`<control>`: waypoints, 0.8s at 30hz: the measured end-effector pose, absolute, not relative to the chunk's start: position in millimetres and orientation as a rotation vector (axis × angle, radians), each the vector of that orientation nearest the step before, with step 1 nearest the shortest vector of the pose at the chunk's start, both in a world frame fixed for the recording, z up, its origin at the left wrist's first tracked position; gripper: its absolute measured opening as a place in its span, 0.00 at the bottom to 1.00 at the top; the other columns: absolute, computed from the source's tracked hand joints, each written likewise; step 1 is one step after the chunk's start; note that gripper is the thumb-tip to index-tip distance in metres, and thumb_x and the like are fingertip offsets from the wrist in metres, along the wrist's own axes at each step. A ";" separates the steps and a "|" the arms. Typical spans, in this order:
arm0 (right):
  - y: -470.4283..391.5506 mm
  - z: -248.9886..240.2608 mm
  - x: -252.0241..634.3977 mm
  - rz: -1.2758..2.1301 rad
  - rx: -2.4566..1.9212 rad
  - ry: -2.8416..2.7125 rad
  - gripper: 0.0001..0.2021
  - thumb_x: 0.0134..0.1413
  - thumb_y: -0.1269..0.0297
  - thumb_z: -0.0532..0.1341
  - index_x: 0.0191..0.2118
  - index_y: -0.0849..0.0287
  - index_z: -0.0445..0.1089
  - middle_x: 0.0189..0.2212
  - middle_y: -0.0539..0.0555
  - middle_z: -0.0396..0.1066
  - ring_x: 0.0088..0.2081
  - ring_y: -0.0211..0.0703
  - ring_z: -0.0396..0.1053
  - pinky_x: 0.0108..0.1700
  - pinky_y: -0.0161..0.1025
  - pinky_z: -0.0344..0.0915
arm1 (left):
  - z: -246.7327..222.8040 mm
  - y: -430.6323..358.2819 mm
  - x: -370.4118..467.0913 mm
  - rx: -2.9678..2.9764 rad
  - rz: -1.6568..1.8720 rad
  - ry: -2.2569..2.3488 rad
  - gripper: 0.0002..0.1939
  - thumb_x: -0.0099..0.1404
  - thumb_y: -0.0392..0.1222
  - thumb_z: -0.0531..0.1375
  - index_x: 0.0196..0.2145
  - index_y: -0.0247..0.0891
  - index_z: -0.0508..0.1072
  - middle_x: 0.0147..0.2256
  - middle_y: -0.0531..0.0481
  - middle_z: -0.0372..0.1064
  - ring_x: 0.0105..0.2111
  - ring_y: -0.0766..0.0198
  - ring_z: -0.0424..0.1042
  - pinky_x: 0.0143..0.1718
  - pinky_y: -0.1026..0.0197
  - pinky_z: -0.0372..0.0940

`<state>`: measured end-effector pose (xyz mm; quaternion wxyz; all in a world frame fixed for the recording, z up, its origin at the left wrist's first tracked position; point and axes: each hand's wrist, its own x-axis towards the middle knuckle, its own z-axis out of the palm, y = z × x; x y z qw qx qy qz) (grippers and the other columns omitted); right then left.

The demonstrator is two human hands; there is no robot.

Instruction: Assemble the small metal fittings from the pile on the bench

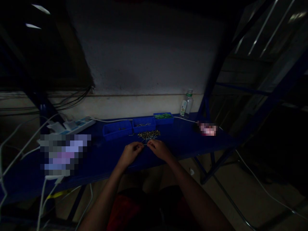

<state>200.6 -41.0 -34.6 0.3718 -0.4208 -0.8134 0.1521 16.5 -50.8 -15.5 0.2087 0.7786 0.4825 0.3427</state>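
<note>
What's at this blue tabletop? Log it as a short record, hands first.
Left hand: pinching a thin pale piece
Right hand: pinching the same piece
Just beyond hands: heap of small metallic parts
Containers: row of three blue bins, green pieces in the rightmost
Back right: upright clear bottle
Left: white power strip
Surface: blue tabletop
Light: dim

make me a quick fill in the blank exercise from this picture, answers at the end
1. The left hand and right hand hold a thin piece ____ them.
2. The tabletop is ____ in colour.
3. The rightmost bin holds ____ coloured pieces.
4. A bottle stands to the ____ of the three bins.

Missing words: between; blue; green; right
</note>
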 end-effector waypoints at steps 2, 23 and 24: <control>-41.3 -33.9 200.6 0.391 -1.087 -2.086 0.06 0.58 0.66 0.52 0.36 0.57 0.65 0.33 0.50 0.70 0.36 0.36 0.67 0.40 0.32 0.58 | -14.5 -51.7 16.6 2.165 0.953 1.323 0.15 0.60 0.48 0.53 0.35 0.37 0.73 0.32 0.49 0.73 0.32 0.62 0.70 0.34 0.64 0.61; -39.7 -35.7 200.8 0.377 -1.083 -2.098 0.05 0.57 0.66 0.54 0.36 0.57 0.66 0.33 0.51 0.70 0.37 0.36 0.67 0.40 0.32 0.59 | -13.2 -53.1 16.6 2.132 0.969 1.274 0.15 0.60 0.49 0.54 0.36 0.36 0.73 0.32 0.49 0.72 0.32 0.62 0.70 0.35 0.63 0.61; -40.0 -35.4 200.8 0.378 -1.089 -2.097 0.05 0.57 0.66 0.54 0.36 0.57 0.66 0.34 0.51 0.70 0.37 0.37 0.67 0.40 0.32 0.59 | -13.3 -53.2 16.7 2.132 0.968 1.268 0.15 0.60 0.49 0.54 0.37 0.36 0.72 0.31 0.49 0.72 0.32 0.62 0.70 0.34 0.63 0.61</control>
